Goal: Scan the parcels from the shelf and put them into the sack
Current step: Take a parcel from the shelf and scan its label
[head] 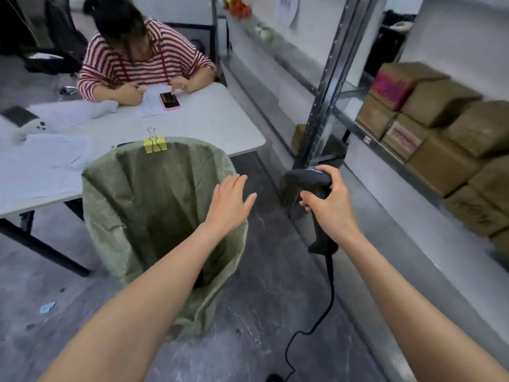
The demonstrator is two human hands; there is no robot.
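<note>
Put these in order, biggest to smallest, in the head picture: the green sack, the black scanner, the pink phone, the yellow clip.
1. green sack
2. black scanner
3. pink phone and yellow clip look about alike; phone is farther away, so unsure.

I see a dull olive-green sack (154,205) with a yellow clip (155,144) on its rim. The scanner (311,183) and its cable (332,288) are black. The parcels (440,164) are plain brown; one box (391,88) carries pink print. The tabletop (220,119) is white and the phone (170,101) on it has a pink case. The seated person's top (143,62) is striped red and white, and the floor (275,312) is mottled grey.
</note>
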